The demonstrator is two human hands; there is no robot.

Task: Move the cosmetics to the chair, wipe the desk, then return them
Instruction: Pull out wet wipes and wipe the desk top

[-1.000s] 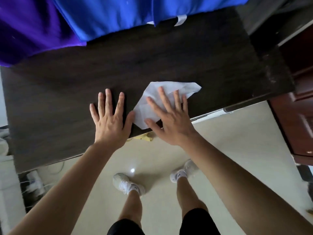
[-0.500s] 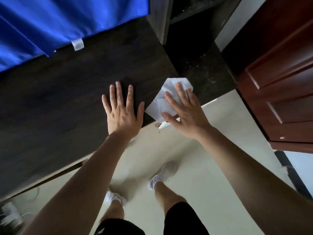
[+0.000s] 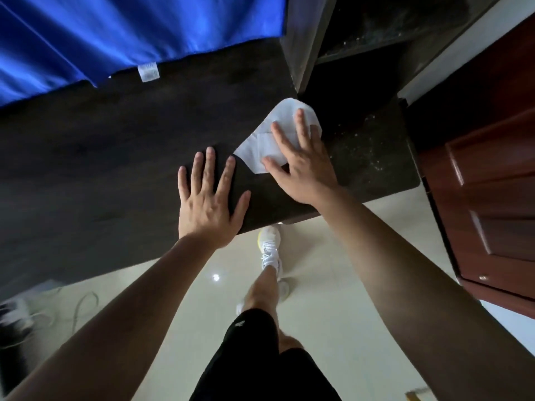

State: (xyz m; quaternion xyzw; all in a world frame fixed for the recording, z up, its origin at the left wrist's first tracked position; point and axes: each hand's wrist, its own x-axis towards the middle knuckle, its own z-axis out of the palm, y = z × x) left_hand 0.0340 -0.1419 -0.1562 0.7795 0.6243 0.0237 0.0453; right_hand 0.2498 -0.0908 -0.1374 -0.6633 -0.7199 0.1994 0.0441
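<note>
A dark wooden desk [image 3: 101, 169] fills the upper left of the head view. My right hand [image 3: 304, 166] lies flat with spread fingers on a white wipe [image 3: 260, 146] and presses it onto the desk near its right end. To its left, my left hand [image 3: 208, 201] rests flat on the desk top near the front edge, fingers straight and spread, holding nothing. The desk's right end [image 3: 373, 157] carries pale dust specks. No cosmetics and no chair are in view.
Blue cloth [image 3: 130, 33] hangs over the desk's back edge. A dark upright panel [image 3: 301, 39] with a dusty shelf stands at the desk's right rear. A red-brown wooden door [image 3: 492, 198] is at the right. My legs and white shoes stand on a pale tiled floor [image 3: 333, 285].
My right hand has slid the wipe rightward and farther back along the desk, toward its dusty right end. My left hand has followed to the right, still flat on the desk.
</note>
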